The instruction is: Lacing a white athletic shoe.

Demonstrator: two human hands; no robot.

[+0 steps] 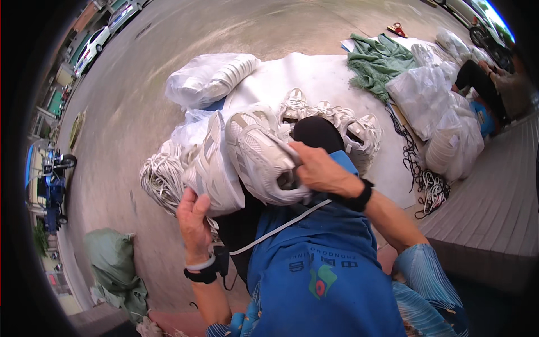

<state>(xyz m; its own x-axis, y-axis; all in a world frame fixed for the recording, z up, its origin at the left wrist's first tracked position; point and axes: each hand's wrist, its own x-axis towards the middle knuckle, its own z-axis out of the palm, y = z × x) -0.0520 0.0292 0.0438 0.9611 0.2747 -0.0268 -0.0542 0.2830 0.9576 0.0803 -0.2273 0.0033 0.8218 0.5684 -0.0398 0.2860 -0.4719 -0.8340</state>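
Observation:
Two white-and-beige sneakers are over my lap. My right hand (325, 171) is closed on the collar of the right-hand sneaker (261, 154), whose opening faces me. At the lower edge of the other sneaker (216, 174), my left hand (195, 224) has its thumb and fingers around the rim; some fingertips are hidden. A thick bundle of whitish shoelaces (163, 174) hangs left of the sneakers. One white lace (281, 227) crosses my blue apron (314, 241). Beyond my knee, several sneakers with laces (359, 135) rest on a white sheet (303, 70).
A clear bag of packed white items (210, 78) lies at the sheet's far left. To the right are a green cloth (382, 59), plastic bags (421, 95), dark laces (407, 143) and a seated person (494, 84). A green sack (115, 264) stands at lower left.

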